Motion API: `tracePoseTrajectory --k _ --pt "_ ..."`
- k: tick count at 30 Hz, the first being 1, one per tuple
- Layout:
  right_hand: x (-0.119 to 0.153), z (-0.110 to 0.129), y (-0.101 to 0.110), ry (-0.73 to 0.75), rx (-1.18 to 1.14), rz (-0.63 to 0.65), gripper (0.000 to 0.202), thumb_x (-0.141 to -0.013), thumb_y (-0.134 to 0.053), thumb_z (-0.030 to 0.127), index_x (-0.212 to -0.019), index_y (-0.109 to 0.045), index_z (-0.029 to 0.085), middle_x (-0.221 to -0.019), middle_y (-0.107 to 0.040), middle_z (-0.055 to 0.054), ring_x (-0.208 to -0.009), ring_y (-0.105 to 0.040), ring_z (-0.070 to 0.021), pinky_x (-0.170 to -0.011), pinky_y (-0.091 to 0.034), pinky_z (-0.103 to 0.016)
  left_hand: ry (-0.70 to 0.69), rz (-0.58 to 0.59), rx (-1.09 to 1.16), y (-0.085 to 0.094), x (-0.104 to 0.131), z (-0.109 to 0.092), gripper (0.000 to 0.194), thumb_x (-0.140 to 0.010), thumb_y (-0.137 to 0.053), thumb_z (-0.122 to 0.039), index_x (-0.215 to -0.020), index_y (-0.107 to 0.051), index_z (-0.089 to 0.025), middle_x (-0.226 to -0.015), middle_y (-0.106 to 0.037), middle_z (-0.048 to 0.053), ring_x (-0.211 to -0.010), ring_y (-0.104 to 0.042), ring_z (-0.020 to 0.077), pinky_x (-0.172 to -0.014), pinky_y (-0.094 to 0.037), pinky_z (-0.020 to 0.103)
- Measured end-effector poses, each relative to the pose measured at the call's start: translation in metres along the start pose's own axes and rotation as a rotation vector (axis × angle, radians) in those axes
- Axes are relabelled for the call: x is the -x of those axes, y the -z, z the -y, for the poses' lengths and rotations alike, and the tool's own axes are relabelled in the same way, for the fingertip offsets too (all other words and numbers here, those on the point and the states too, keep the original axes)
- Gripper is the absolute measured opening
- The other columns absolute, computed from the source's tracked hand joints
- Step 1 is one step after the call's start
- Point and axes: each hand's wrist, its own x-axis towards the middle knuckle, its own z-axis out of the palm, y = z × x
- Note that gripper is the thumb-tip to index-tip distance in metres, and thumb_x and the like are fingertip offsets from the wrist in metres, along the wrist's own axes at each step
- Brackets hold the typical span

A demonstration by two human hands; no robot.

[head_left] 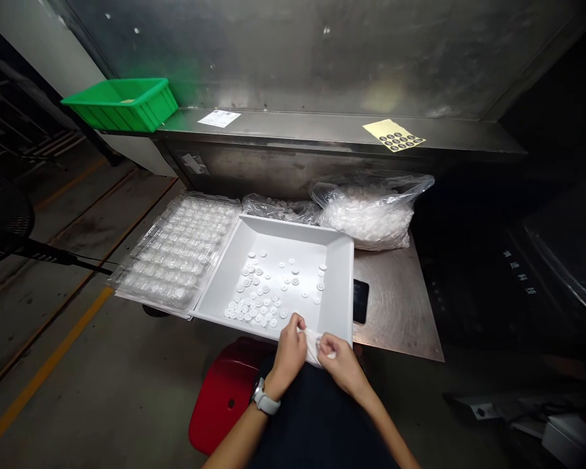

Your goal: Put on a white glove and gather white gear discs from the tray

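My left hand (289, 352) and my right hand (340, 361) meet at the near rim of a grey plastic tray (339, 273). Together they pinch a small white cloth-like piece (314, 344) stretched between them. Many small white round parts (261, 293) lie scattered on the tray's floor, densest at its near left. A watch sits on my left wrist. To the left of the tray lies a clear blister tray (178, 251) with rows of pockets filled with white parts.
Two clear bags of white parts (371, 212) lie behind the tray. A dark phone (360, 301) rests on the metal table (400, 312). A green bin (122, 103), a white label and a yellow sticker sheet (393, 135) sit on the shelf. A red stool (222, 394) is under me.
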Motion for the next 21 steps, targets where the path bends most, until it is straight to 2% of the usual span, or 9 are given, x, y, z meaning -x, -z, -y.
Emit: tracePoseTrajectory --k 3,5,9,13,16,18,21 --pt "0.014 0.006 0.014 0.073 -0.076 -0.092 0.039 -0.091 -0.059 0.039 -0.065 -0.045 0.014 -0.060 -0.037 0.006 -0.055 -0.040 -0.0067 -0.054 -0.039 -0.020 0.026 -0.056 0.031 0.010 -0.007 0.005 0.028 -0.093 -0.055 -0.039 -0.105 -0.059 -0.014 -0.100 -0.062 0.005 -0.087 -0.061 0.0165 -0.079 -0.053 0.037" --pt "0.018 0.009 0.021 0.100 -0.123 -0.128 0.042 -0.091 -0.058 0.041 -0.064 -0.042 0.014 -0.058 -0.034 0.006 -0.052 -0.036 -0.0061 -0.052 -0.036 -0.019 0.031 -0.025 0.075 0.012 -0.006 0.003 0.029 -0.093 -0.055 -0.039 -0.107 -0.059 -0.014 -0.103 -0.062 0.006 -0.090 -0.061 0.0172 -0.081 -0.053 0.038" --pt "0.012 0.016 0.023 0.101 -0.222 -0.123 0.034 -0.092 -0.057 0.041 -0.076 -0.052 0.012 -0.066 -0.045 0.004 -0.056 -0.043 -0.0066 -0.054 -0.041 -0.020 0.047 0.135 0.197 -0.004 0.001 -0.008 0.034 -0.094 -0.053 -0.041 -0.117 -0.056 -0.015 -0.106 -0.062 0.007 -0.088 -0.062 0.0167 -0.077 -0.055 0.036" --pt "0.007 0.023 0.016 0.061 -0.318 -0.151 0.028 -0.092 -0.057 0.040 -0.098 -0.056 0.013 -0.087 -0.055 -0.002 -0.075 -0.054 -0.0120 -0.069 -0.050 -0.028 0.053 0.216 0.236 -0.020 0.006 -0.017 0.040 -0.095 -0.049 -0.044 -0.123 -0.053 -0.016 -0.111 -0.062 0.008 -0.091 -0.063 0.0180 -0.078 -0.055 0.038" --pt "0.014 0.025 0.011 -0.022 -0.375 -0.220 0.046 -0.089 -0.060 0.041 -0.126 -0.048 0.016 -0.118 -0.052 -0.010 -0.107 -0.053 -0.0225 -0.090 -0.049 -0.042 -0.001 0.270 0.186 -0.025 0.012 -0.026 0.038 -0.095 -0.049 -0.044 -0.120 -0.054 -0.016 -0.114 -0.061 0.009 -0.100 -0.061 0.0206 -0.088 -0.052 0.044" --pt "0.023 0.022 0.012 -0.089 -0.431 -0.194 0.053 -0.093 -0.054 0.046 -0.135 -0.042 0.017 -0.127 -0.050 -0.012 -0.113 -0.052 -0.0250 -0.094 -0.048 -0.046 -0.063 0.359 0.125 -0.027 0.016 -0.034 0.037 -0.094 -0.052 -0.042 -0.120 -0.055 -0.016 -0.120 -0.058 0.009 -0.111 -0.057 0.0236 -0.098 -0.046 0.050" --pt "0.039 0.002 0.027 -0.168 -0.504 -0.120 0.049 -0.097 -0.043 0.050 -0.132 -0.047 0.016 -0.118 -0.057 -0.011 -0.101 -0.060 -0.0206 -0.089 -0.052 -0.043 -0.154 0.583 0.041 -0.034 0.019 -0.049 0.043 -0.091 -0.057 -0.039 -0.128 -0.051 -0.019 -0.133 -0.051 0.011 -0.124 -0.048 0.0284 -0.106 -0.037 0.056"
